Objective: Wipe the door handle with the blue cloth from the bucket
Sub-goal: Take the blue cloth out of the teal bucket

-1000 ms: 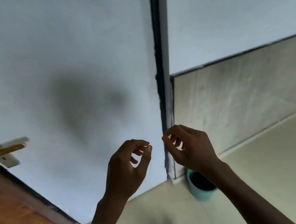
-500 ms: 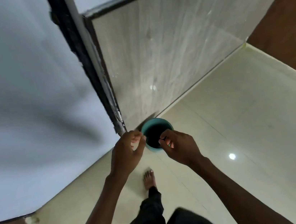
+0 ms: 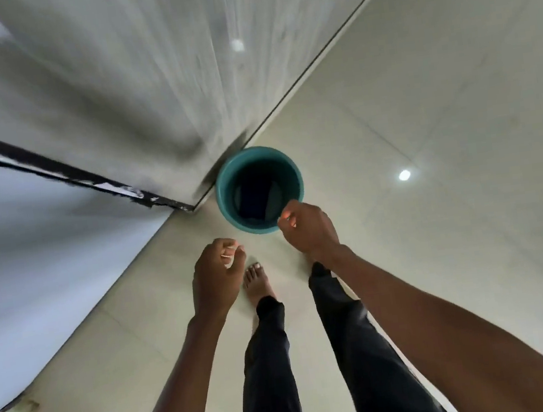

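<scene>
Teal bucket [image 3: 227,194] on the pale tiled floor [image 3: 424,116], in the corner by the wall [image 3: 141,67], dark blue cloth [image 3: 252,198] inside. Right hand [image 3: 307,228] over the near rim, left hand [image 3: 216,279] beside a bare foot [image 3: 256,284]; both empty, fingers loosely curled. No writing legible.

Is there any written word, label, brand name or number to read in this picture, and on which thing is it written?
None: no text can be read anywhere.
The teal bucket shows no label or brand.
The dark cloth inside it shows no tag.
The wall and the floor are plain, and the wall is blurred.
</scene>
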